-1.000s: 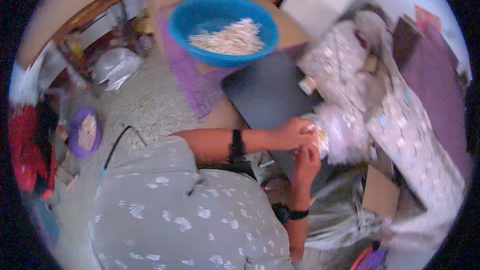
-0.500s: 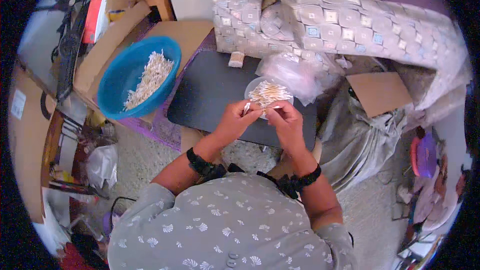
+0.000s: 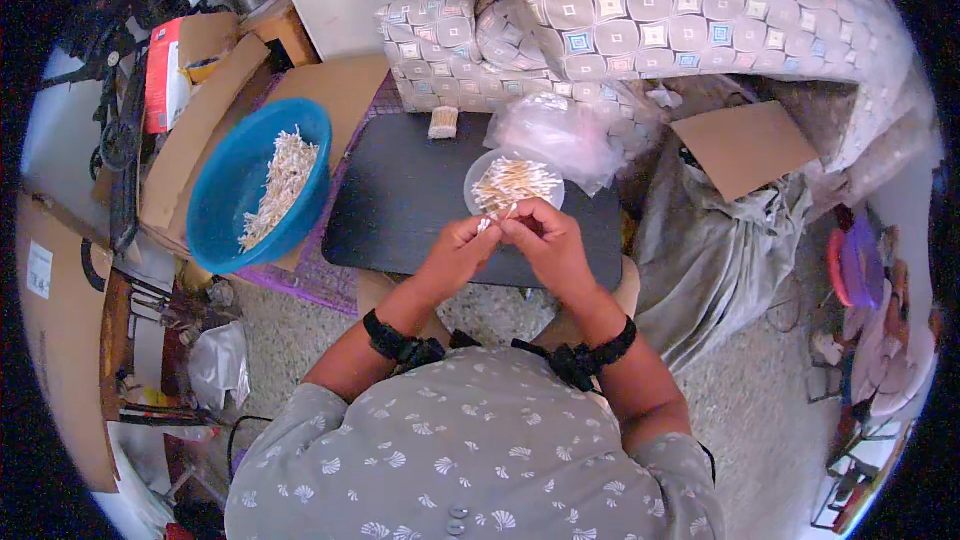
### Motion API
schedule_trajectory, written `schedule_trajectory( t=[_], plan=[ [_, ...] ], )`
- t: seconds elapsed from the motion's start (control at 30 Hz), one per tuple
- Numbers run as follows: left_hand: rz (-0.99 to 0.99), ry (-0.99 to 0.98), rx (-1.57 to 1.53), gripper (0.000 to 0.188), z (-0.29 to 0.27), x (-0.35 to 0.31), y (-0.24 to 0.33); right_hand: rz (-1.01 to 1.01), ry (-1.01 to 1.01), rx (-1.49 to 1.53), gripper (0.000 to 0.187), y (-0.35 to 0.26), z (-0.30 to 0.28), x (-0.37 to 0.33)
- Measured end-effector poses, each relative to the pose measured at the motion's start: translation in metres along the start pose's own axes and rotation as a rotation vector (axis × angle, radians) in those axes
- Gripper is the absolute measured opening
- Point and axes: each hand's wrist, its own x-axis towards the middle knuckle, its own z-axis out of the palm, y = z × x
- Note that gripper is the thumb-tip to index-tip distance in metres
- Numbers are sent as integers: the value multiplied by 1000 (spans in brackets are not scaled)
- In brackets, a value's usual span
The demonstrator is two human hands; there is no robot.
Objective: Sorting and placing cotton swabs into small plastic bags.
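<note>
A few pale sticks (image 3: 497,220) are pinched between the closed fingers of the left hand (image 3: 455,255) and the right hand (image 3: 545,240), above the near half of the dark desk (image 3: 400,200). A small batch is seen in the clear dish (image 3: 512,183) just beyond; a far larger heap remains in the blue bowl (image 3: 255,190). Open desk lies left; a plastic bag (image 3: 560,135) crowds the far edge.
</note>
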Motion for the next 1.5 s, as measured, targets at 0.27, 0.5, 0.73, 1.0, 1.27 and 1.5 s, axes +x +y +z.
schedule_trajectory(
  t=[0.27, 0.5, 0.73, 1.0, 1.27, 1.5],
  plan=[
    [16, 159, -72, 21, 0, 7, 28, 161, -113, -162, 6, -11, -2, -4],
    [32, 40, -85, 17, -3, 12, 20, 324, -144, -65, 6, -18, 8, -4],
    [102, 25, -120, 7, -1, 15, 13, 284, -91, -21, 11, -3, 10, -8],
    [42, -25, -109, 12, 11, 12, 18, 376, -60, 170, 23, 0, 2, -10],
    [-90, 52, -45, 28, -7, 22, 2, 402, -70, 60, 23, 7, -4, -10],
    [-21, 121, -297, 32, -45, 41, -14, 317, 39, -227, 14, 33, -37, -9]
  ],
)
